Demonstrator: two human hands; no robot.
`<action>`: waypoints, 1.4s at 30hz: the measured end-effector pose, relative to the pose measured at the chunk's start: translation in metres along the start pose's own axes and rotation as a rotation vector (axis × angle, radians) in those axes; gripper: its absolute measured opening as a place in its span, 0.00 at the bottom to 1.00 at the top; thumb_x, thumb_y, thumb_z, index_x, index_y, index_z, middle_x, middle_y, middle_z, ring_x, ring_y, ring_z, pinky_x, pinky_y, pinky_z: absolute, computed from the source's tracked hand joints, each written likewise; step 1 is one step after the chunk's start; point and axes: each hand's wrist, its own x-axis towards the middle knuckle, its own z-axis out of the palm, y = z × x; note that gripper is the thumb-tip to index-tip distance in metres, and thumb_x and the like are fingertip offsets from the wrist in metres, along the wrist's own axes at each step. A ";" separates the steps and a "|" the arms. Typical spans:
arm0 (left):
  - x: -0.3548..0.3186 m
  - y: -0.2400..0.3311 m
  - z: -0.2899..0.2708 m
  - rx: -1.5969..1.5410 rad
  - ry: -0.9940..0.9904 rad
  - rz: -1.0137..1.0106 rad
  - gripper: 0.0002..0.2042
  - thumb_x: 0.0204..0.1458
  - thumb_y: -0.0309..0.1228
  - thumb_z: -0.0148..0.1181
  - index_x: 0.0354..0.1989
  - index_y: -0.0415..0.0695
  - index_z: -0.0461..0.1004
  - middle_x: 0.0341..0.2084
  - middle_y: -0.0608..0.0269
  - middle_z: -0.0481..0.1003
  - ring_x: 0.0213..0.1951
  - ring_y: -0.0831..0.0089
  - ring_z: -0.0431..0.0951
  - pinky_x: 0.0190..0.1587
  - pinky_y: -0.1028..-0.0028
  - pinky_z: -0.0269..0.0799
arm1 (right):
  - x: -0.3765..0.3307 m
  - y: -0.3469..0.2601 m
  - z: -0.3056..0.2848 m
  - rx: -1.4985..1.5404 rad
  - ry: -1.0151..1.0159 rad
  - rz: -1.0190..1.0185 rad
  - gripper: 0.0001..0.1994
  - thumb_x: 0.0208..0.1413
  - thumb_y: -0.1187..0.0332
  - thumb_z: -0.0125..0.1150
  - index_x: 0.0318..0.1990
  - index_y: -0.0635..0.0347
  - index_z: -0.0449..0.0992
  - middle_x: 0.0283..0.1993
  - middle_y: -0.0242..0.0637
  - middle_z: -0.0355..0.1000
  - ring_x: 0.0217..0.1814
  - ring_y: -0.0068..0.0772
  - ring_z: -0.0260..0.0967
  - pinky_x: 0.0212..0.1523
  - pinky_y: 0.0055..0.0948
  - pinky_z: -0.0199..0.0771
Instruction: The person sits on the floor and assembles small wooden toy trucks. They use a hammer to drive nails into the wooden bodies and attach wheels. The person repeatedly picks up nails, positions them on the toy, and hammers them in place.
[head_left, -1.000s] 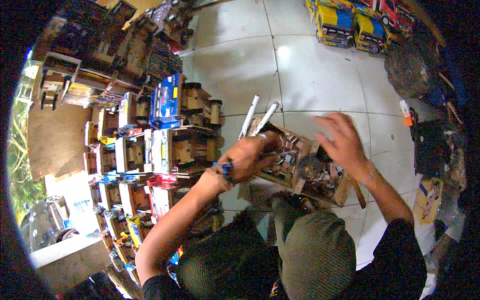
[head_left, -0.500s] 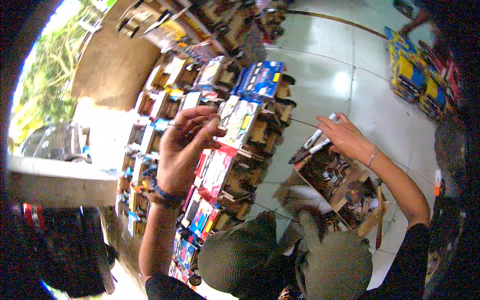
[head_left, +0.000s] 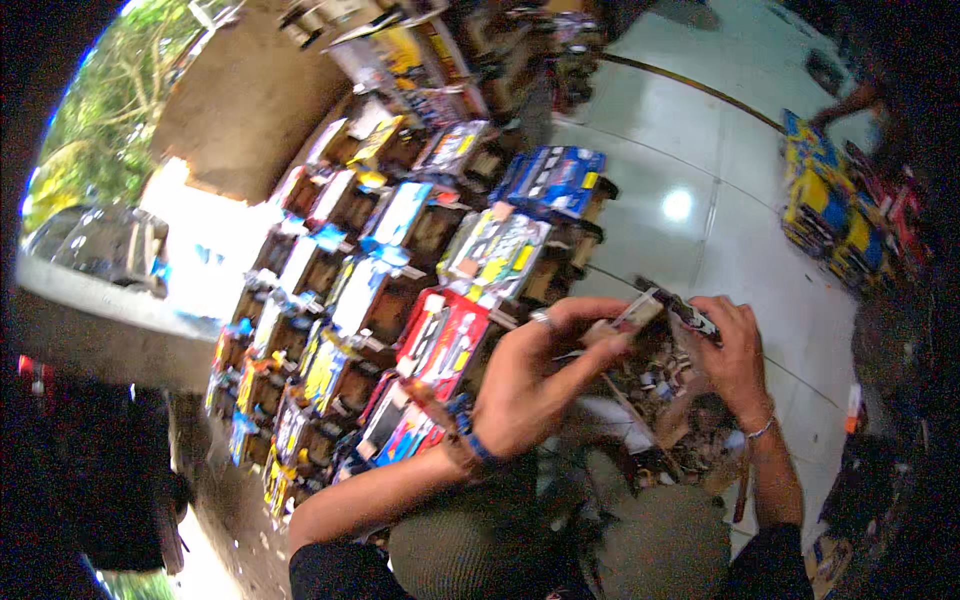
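1. A small flat piece (head_left: 632, 318), pale and blurred, is pinched between the fingertips of the left hand (head_left: 540, 385), above the near edge of a wooden tray of small parts (head_left: 668, 400)
2. The right hand (head_left: 728, 350) is closed on a dark narrow object (head_left: 690, 312), just beside the piece
3. Rows of colourful toy trucks (head_left: 440, 300) are seen to the left
4. More yellow and blue trucks (head_left: 835, 215) stand far right on the tiled floor (head_left: 690, 160)

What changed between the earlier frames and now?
The left hand swung back from the rows of toy trucks to the small pale piece over the wooden box, meeting the right hand there. The trucks stayed in their rows and the box stayed in place on the floor.
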 end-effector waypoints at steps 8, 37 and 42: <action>-0.002 0.008 0.010 0.007 0.056 -0.015 0.15 0.57 0.19 0.60 0.53 0.35 0.70 0.41 0.58 0.79 0.43 0.70 0.81 0.48 0.71 0.77 | -0.038 -0.043 0.005 0.285 0.104 0.137 0.33 0.42 0.85 0.56 0.61 0.53 0.70 0.56 0.47 0.72 0.57 0.51 0.71 0.58 0.41 0.72; -0.007 0.009 0.015 -0.365 -0.229 -0.162 0.18 0.60 0.22 0.57 0.59 0.32 0.67 0.43 0.54 0.79 0.46 0.70 0.81 0.51 0.73 0.77 | -0.043 -0.034 0.022 0.257 0.291 0.035 0.30 0.45 0.77 0.60 0.61 0.49 0.71 0.51 0.46 0.70 0.50 0.48 0.74 0.47 0.38 0.76; -0.006 0.010 0.017 -0.379 -0.204 -0.193 0.18 0.61 0.22 0.56 0.58 0.32 0.68 0.41 0.55 0.79 0.46 0.71 0.81 0.50 0.73 0.78 | -0.044 -0.033 0.025 0.251 0.292 0.021 0.30 0.43 0.79 0.60 0.60 0.53 0.71 0.51 0.45 0.70 0.50 0.48 0.74 0.48 0.38 0.76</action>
